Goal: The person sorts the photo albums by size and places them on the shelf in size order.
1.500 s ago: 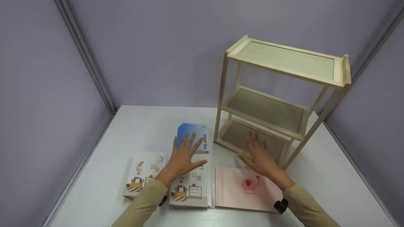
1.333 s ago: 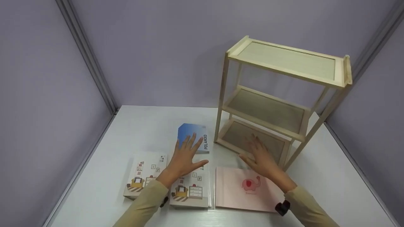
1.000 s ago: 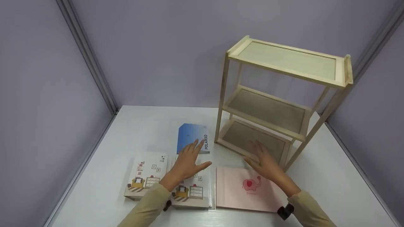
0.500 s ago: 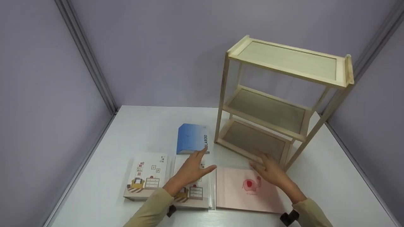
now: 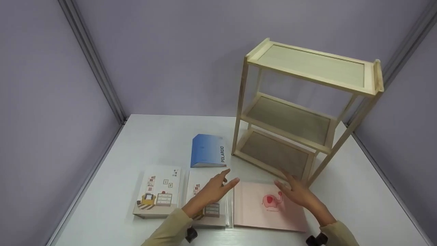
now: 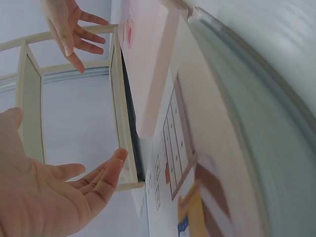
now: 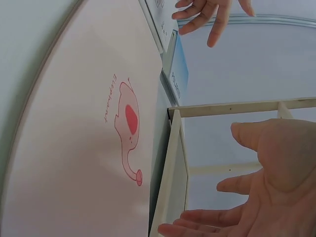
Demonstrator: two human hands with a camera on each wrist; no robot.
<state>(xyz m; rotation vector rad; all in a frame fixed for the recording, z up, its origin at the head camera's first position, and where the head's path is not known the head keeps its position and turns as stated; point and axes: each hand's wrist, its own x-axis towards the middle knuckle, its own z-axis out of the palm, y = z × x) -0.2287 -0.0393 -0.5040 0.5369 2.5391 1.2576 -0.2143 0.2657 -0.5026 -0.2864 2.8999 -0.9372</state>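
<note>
My left hand (image 5: 216, 187) is open with straight fingers, held just above the middle illustrated book (image 5: 214, 209); in the left wrist view its palm (image 6: 54, 197) holds nothing. My right hand (image 5: 296, 192) is open too, over the far right corner of the pink elephant book (image 5: 259, 210), close to the wooden shelf's bottom tier (image 5: 273, 153). The right wrist view shows that hand (image 7: 269, 192) spread above the pink cover (image 7: 89, 128). A blue POLAROID book (image 5: 208, 155) lies beyond the left fingertips. Another illustrated book (image 5: 158, 189) lies at the left.
The three-tier wooden shelf (image 5: 309, 70) stands at the back right of the white table (image 5: 153, 136); all its tiers show nothing on them. Purple walls close in the table at the back and on both sides.
Both hands have drawn back toward me: the left from over the blue book to the middle illustrated book, the right from the bottom shelf tier to the pink book. Books have not moved.
</note>
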